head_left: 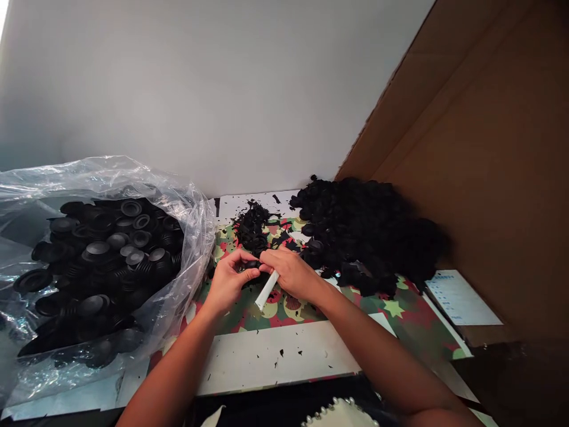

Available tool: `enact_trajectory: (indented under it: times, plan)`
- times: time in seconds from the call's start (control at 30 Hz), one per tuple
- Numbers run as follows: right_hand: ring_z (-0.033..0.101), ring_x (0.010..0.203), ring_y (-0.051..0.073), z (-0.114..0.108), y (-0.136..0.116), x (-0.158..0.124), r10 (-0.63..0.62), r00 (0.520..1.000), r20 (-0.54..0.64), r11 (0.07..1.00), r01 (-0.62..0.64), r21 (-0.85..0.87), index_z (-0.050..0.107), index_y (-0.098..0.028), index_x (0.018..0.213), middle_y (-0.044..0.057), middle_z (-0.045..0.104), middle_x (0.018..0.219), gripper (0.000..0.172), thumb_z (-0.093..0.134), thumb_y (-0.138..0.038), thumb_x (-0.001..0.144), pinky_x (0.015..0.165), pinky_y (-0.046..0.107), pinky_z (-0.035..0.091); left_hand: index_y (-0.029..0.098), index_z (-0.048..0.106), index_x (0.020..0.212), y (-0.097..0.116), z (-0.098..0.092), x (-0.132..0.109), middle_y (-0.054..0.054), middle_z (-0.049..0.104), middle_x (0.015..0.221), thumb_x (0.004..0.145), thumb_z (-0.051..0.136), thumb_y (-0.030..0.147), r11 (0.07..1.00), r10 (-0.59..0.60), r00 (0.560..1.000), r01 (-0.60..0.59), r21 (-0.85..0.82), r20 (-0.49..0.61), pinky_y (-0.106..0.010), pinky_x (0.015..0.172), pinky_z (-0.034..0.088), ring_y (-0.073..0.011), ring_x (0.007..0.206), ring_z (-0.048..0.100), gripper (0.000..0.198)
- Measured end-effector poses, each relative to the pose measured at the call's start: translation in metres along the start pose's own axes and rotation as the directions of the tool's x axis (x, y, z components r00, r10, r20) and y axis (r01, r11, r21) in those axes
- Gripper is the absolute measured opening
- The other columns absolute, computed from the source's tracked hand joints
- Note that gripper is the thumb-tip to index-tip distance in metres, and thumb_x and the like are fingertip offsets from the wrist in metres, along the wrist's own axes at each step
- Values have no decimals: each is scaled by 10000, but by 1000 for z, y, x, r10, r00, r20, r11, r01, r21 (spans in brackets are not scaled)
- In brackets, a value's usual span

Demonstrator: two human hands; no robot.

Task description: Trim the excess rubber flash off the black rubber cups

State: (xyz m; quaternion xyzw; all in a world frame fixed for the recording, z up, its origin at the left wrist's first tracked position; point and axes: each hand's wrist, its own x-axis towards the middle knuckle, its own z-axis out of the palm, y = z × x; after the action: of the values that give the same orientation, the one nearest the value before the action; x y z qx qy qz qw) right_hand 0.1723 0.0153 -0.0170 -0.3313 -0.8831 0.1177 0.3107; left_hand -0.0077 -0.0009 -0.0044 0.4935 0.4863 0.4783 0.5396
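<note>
My left hand (229, 279) is closed in a pinch on a small black rubber part (252, 265) at the middle of the table. My right hand (291, 273) meets it from the right, fingers closed around a white-handled tool (267, 290) whose handle slants down to the left. The tool's tip sits at the black part, hidden by my fingers. Both hands hover just above the patterned mat (400, 311).
A clear plastic bag (195, 219) full of round black rubber caps (106, 255) lies at the left. A big heap of black parts (368, 231) sits at the right, a small pile of black trimmings (252, 228) behind my hands. A cardboard wall (480, 148) rises on the right.
</note>
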Motion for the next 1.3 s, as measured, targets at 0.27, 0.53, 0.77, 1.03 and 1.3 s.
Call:
enact_trajectory:
  times: [0.27,0.53,0.77,1.03,1.3]
  plan:
    - [429,577,168,10,-15,2,-189,972,-140,944,140,-298,556,-201,745,1,534,615,358,342,-126,1022,635,332,271,173,598,616,-4,14,1,52,548,553,510,902,292,899,-206,977,168,-404,-53,-212,514,388,-88,510,476,343]
    - [400,559,156,7,-13,-3,-260,947,-190,944,209,-254,477,-214,699,-16,476,611,361,361,-54,1001,610,322,267,186,509,630,-12,24,-1,63,460,572,583,858,328,870,-246,969,203,-449,-38,-216,477,368,-75,485,420,379]
    - [398,552,158,16,-25,-7,-352,917,-187,931,321,-173,453,-227,701,-26,467,607,358,352,-90,1016,615,327,296,195,511,641,-12,17,6,32,523,625,609,839,375,875,-230,964,144,-462,-135,-231,530,418,-105,555,479,375]
    - [386,519,137,9,-8,-4,-52,955,-292,998,59,16,400,-238,652,-45,420,574,331,417,-123,961,586,297,331,195,621,727,-3,10,4,16,636,743,582,894,470,929,-48,978,-32,-368,-205,-237,692,465,-127,703,568,414]
    - [619,794,179,2,-8,1,296,875,-383,921,-155,357,655,-217,839,42,605,883,99,622,-235,930,732,304,524,180,659,703,-10,10,3,5,655,683,574,900,360,973,72,977,-113,-202,-200,-239,650,459,-139,656,584,327]
